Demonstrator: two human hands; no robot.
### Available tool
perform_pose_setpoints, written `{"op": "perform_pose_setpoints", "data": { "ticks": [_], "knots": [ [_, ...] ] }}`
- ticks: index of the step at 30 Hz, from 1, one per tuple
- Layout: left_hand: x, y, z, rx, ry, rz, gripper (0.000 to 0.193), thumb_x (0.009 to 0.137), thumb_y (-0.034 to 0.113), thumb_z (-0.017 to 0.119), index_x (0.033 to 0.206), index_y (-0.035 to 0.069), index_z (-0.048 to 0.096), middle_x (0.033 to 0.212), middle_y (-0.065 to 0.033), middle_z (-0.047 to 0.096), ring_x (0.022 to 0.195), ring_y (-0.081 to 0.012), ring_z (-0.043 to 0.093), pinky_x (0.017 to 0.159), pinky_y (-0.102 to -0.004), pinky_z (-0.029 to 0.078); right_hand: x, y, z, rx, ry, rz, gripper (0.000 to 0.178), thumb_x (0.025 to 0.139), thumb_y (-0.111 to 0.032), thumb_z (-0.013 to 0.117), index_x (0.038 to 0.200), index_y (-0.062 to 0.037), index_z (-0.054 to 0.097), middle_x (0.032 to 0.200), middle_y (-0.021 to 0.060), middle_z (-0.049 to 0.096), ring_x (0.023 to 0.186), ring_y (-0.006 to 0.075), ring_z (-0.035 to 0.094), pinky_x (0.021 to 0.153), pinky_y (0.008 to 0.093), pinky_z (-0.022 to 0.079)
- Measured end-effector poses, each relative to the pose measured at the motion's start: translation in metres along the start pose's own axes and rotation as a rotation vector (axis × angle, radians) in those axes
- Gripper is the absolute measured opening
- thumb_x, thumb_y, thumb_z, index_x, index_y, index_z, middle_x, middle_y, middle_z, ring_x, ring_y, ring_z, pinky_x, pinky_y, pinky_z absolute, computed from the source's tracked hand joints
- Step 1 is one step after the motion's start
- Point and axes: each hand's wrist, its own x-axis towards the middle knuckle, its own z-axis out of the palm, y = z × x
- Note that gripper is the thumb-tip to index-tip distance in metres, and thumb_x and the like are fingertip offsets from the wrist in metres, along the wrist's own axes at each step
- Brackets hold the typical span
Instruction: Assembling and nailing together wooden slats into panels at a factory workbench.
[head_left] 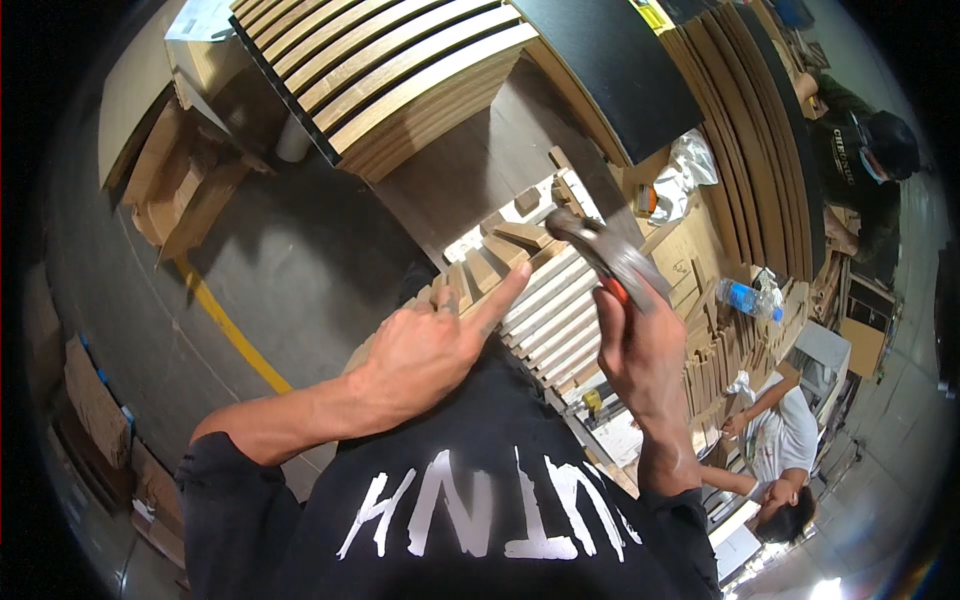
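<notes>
My right hand [642, 355] is closed around the handle of a hammer [625, 265], with orange-red showing at the grip. The grey metal head is slightly blurred and hangs over the end of a row of wooden pieces [485, 268]. My left hand [425, 345] lies across the near part of that row, one finger stretched out along the wood towards the hammer head. Its other fingers bend over the pieces, their tips partly hidden. To the right of that finger, pale wooden slats [550, 320] lie side by side in a stack.
Curved wooden slats [400, 70] are stacked ahead, beside a black panel [610, 70]. On the right are a plastic bottle [750, 298], crumpled white plastic [688, 175] and brown boards [755, 140]. Two people work at the right. A cardboard box [180, 190] stands left, near a yellow floor line [230, 325].
</notes>
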Motion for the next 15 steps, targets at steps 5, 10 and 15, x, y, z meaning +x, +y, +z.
{"op": "perform_pose_setpoints", "data": {
  "ticks": [5,10,15],
  "knots": [
    [0.003,0.002,-0.002,-0.007,-0.044,0.007,0.083,0.086,0.007,0.056,0.157,0.018,0.016,0.102,-0.0408,0.058,0.066,-0.0398,0.069,0.051,-0.0421,0.057,0.001,-0.008,0.002,-0.062,-0.135,0.128,0.02,0.092,-0.009,0.065,0.109,0.0007,0.061,0.092,0.0236,0.066,0.075,0.0409,0.066,0.065,0.0405,0.052],
    [0.005,0.001,0.004,-0.009,-0.122,-0.044,0.082,0.089,0.008,0.054,0.158,0.021,0.012,0.094,-0.0342,0.061,0.061,-0.0376,0.068,0.048,-0.0436,0.055,0.003,-0.003,-0.007,0.037,-0.061,0.124,0.016,0.089,-0.009,0.065,0.104,-0.0022,0.063,0.083,0.0195,0.064,0.062,0.0379,0.063,0.057,0.0441,0.051],
    [0.005,-0.001,0.004,0.006,-0.093,0.002,0.087,0.085,0.004,0.054,0.158,0.018,0.009,0.088,-0.028,0.06,0.058,-0.0352,0.065,0.047,-0.0443,0.053,-0.009,-0.003,-0.012,0.075,0.098,0.002,0.024,0.083,-0.004,0.068,0.107,-0.0016,0.065,0.095,0.0188,0.068,0.072,0.0337,0.069,0.064,0.0408,0.056]
  ]
}}
